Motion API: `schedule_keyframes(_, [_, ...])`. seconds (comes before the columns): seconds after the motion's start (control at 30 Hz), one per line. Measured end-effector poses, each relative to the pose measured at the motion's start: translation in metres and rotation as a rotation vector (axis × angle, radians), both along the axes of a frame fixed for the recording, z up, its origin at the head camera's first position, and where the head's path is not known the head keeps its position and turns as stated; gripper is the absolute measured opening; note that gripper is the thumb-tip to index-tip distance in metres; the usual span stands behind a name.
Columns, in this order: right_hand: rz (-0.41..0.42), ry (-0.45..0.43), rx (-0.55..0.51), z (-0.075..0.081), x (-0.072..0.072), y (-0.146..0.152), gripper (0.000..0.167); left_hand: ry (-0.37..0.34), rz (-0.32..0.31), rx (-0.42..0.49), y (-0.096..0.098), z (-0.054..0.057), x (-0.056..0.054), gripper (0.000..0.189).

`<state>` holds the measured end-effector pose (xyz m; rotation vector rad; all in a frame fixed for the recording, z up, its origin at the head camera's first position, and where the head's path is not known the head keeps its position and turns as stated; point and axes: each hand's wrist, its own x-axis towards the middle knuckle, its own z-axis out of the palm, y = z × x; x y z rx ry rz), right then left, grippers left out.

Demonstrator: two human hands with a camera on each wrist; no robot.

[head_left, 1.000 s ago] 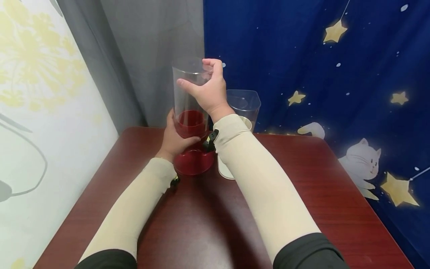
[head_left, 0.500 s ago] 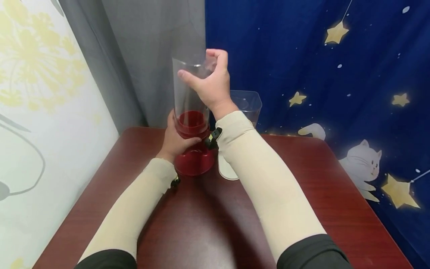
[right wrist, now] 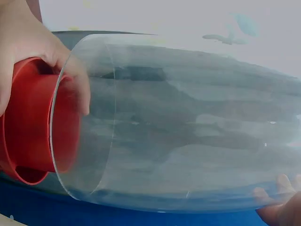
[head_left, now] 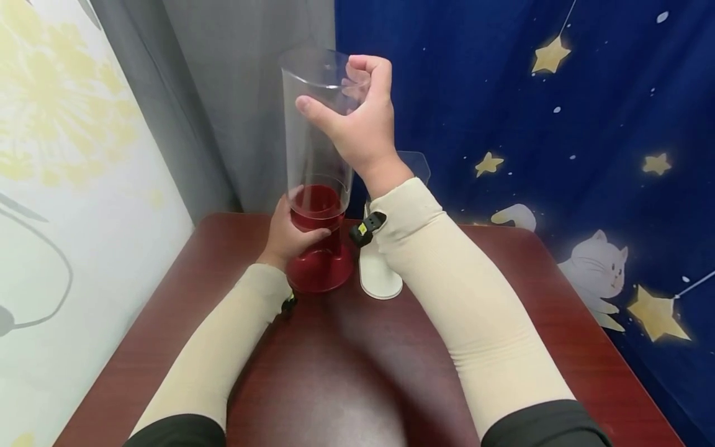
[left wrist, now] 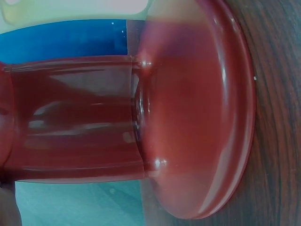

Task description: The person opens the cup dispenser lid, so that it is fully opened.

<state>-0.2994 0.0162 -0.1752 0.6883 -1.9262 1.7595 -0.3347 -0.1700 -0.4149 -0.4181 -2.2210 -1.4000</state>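
My right hand [head_left: 365,130] grips a tall clear plastic cylinder [head_left: 313,143] near its upper rim, thumb in front and fingers on the right side. Below it, a red plastic stand [head_left: 319,276] with a broad round foot is upright on the table. My left hand [head_left: 286,233] holds this stand around its red collar, thumb across the front. In the right wrist view, the cylinder's lower rim [right wrist: 52,136] overlaps the edge of the red collar [right wrist: 33,122]. The left wrist view shows the stand's column [left wrist: 75,117] and its foot [left wrist: 193,117] on the wood.
Just right of the stand is another clear container [head_left: 416,162], on a white rounded base [head_left: 381,273], partly hidden by my right arm. A reddish-brown wooden table [head_left: 313,372] lies beneath. Grey curtain [head_left: 251,93] and blue starry curtain [head_left: 458,74] hang close behind it.
My right hand has moved up and slightly right with the clear cylinder, whose lower end has risen along the red collar. My left hand stays on the stand.
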Motion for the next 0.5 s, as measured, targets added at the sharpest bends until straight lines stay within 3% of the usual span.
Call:
schedule_keyframes(0.3, [0.051, 0.042, -0.148, -0.01, 0.017, 0.018, 0.078, 0.169, -0.024, 0.027, 0.0, -0.004, -0.005, 0.099])
schedule_keyframes(0.37, [0.06, 0.045, -0.161, -0.011, 0.021, 0.023, 0.078, 0.177, -0.017, 0.029, 0.0, -0.005, -0.005, 0.098])
schedule_keyframes(0.5, [0.079, 0.063, -0.168, -0.015, 0.03, 0.032, 0.076, 0.123, 0.002, 0.028, 0.001, -0.005, -0.003, 0.099])
